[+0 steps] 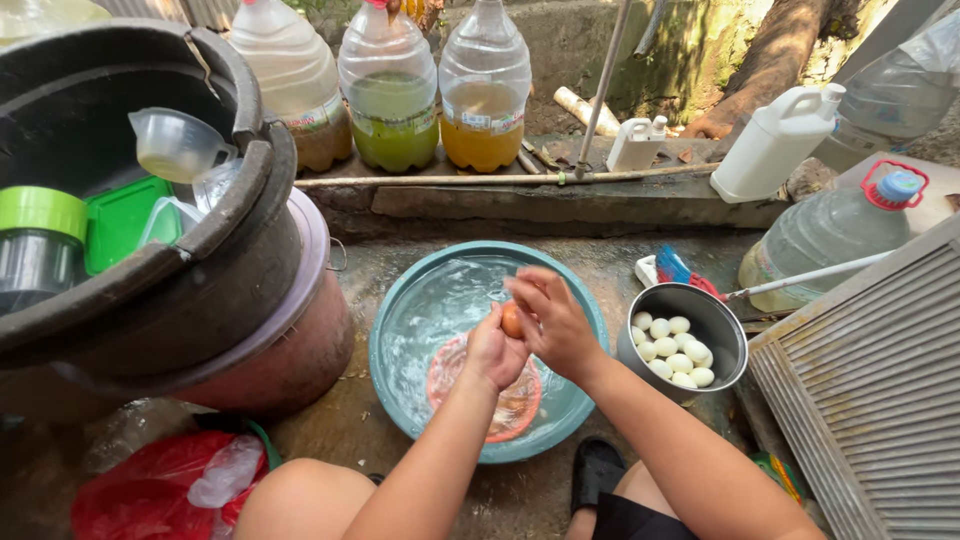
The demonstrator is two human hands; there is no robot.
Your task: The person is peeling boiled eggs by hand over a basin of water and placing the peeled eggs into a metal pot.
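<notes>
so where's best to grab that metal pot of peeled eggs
Probably by the long handle running up and right from the pot, coming in from the right. Its rim is round and smooth, and the eggs fill the inside.

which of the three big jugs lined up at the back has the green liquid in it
The middle jug of the three: its liquid is green, while the left jug holds brownish liquid and the right jug holds orange.

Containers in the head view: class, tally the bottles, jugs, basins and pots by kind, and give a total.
Large clear water bottles: 5, three along the ledge, one at the right, one at the top right corner
White jugs: 2
Teal basin of water: 1
Metal pot with peeled eggs: 1
Total: 9
</notes>
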